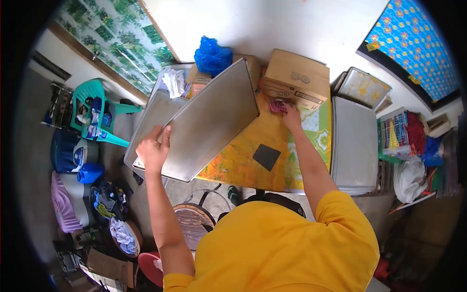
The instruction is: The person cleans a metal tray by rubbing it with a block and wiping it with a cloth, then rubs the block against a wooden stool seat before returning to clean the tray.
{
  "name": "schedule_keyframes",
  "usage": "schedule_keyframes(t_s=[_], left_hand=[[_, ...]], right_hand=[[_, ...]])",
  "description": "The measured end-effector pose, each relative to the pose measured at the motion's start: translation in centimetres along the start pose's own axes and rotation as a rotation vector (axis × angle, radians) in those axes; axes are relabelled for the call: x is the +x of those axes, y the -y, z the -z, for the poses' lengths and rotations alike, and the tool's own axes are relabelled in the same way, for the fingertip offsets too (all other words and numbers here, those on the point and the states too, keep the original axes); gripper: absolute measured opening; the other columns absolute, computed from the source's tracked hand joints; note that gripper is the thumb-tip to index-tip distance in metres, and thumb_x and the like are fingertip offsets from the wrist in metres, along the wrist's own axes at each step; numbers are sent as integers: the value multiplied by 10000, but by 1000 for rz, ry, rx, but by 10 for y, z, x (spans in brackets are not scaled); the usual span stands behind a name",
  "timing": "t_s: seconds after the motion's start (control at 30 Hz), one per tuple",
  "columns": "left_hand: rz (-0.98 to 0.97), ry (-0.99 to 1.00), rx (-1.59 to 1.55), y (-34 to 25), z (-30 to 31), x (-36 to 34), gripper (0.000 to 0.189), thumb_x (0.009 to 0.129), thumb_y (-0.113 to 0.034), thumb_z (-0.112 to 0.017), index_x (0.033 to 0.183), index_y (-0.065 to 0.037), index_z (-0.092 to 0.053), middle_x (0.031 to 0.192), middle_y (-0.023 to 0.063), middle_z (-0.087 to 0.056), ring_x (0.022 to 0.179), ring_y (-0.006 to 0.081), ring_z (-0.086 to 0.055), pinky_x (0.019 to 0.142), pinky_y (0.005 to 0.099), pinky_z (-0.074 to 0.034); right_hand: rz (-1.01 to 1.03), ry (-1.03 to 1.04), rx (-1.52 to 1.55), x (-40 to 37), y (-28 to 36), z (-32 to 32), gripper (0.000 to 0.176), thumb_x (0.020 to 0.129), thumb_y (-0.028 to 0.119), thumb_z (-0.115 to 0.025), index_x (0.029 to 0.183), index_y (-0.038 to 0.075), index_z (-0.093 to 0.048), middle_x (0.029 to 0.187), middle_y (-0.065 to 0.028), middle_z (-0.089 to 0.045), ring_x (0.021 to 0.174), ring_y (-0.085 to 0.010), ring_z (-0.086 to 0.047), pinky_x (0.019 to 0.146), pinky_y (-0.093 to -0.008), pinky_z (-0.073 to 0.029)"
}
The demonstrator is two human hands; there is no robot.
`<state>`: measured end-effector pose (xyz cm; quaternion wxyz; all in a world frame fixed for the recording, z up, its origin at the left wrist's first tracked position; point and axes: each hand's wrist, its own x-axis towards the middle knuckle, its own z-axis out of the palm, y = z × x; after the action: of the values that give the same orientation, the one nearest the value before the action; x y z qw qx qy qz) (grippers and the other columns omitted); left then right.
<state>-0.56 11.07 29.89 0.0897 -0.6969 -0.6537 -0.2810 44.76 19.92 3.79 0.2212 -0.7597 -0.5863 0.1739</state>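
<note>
My left hand (153,150) grips the near left edge of a large metal tray (214,121), thumb on its face. The tray is tilted up over the left part of the table, with another grey tray (158,111) partly hidden behind it. At the back of the table, my right hand (292,118) has its fingers closed on a crumpled dark pink cloth (278,106), just in front of a cardboard box (296,73). A dark square piece (266,156) lies flat on the orange and yellow table covering (243,163).
A blue plastic bag (212,56) sits on boxes against the wall. Several metal trays (353,146) are stacked at the right. On the left are a green plastic chair (92,109) and piles of clothes (112,199). A round wooden stool (194,224) stands below the table edge.
</note>
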Motion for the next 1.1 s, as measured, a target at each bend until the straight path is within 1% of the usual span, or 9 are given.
schedule_keyframes(t_s=[0.07,0.23,0.3,0.37,0.5,0.6,0.77,0.93,1.1], left_hand=[[15,26,2,1,2,1,356,912,-497,-595,886,-160,-708,698,102,-671,655,345,-651,566,414,-488],[36,103,-21,-4,8,0,393,928,-523,-557,884,-164,-709,682,120,-658,640,351,-642,562,422,-477],[49,104,-19,-5,9,-2,407,940,-532,-526,883,-172,-707,675,120,-653,643,353,-640,564,429,-473],[62,109,-4,-4,10,-2,422,951,-539,-499,882,-178,-706,667,119,-648,647,355,-640,567,435,-471],[76,123,-20,3,5,-2,452,962,-554,-454,880,-186,-704,654,114,-640,655,357,-640,573,445,-473],[39,93,11,4,3,-2,429,955,-542,-480,874,-183,-698,658,115,-644,647,355,-640,567,446,-475],[-52,-16,-9,3,1,-4,334,928,-469,-576,851,-165,-692,653,125,-645,617,348,-637,543,435,-475],[-74,-34,26,10,-5,-1,294,923,-426,-601,820,-164,-684,610,115,-630,557,349,-618,505,426,-462],[-53,-22,61,17,-11,4,275,932,-398,-594,784,-176,-659,596,100,-627,546,344,-619,486,429,-454]], right_hand=[[-4,19,628,13,10,-5,600,843,164,-643,1413,119,-459,1397,-188,-481,1279,-338,-474,1049,-420,-402],[247,-262,1169,2,162,11,615,839,27,-566,1436,92,-435,1429,-191,-462,1265,-318,-488,1041,-367,-392],[297,-580,780,-9,216,11,668,811,-11,-547,1455,109,-411,1420,-190,-458,1276,-342,-457,1087,-412,-334],[370,-638,585,-49,269,14,739,773,-20,-559,1473,142,-387,1395,-173,-467,1274,-363,-434,1075,-470,-329],[875,-494,364,-137,323,-29,570,745,47,-641,1289,210,-594,1299,-86,-526,1211,-315,-475,965,-437,-399],[1015,-525,364,-139,321,-17,394,788,123,-615,1137,293,-686,1301,-5,-529,974,-245,-526,812,-422,-461],[554,-558,548,-56,271,15,559,775,4,-570,1303,185,-552,1320,-118,-487,1204,-359,-453,1048,-443,-360],[134,-586,796,-15,194,-52,567,778,35,-531,1342,71,-494,1324,-187,-506,1227,-359,-473,1042,-452,-363],[-434,-374,942,-37,164,-108,599,810,115,-533,1379,-21,-404,1353,-252,-466,1261,-390,-441,1078,-457,-334]])
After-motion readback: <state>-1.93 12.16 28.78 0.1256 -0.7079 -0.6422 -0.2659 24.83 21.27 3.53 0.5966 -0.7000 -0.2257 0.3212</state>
